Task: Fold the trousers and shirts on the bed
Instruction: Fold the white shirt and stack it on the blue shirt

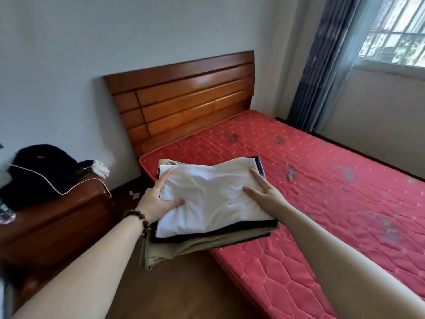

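- Head view: a stack of folded garments sits at the near corner of the red quilted mattress (322,180), partly overhanging its edge.
- Stack order: folded white shirt (213,199) on top, dark navy garment (230,229) beneath, khaki trousers (184,245) lowest.
- Left hand (158,199): grips the stack's left edge, thumb curled over the white shirt, index finger extended along the top.
- Right hand (264,192): fingers straight and spread, lying flat on the shirt.
- No legible writing or labels.
- Wooden nightstand (57,226) beside the bed carries dark clothing (43,171).

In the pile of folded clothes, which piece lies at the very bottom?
The khaki garment: it lies under the white garment and the dark navy one.
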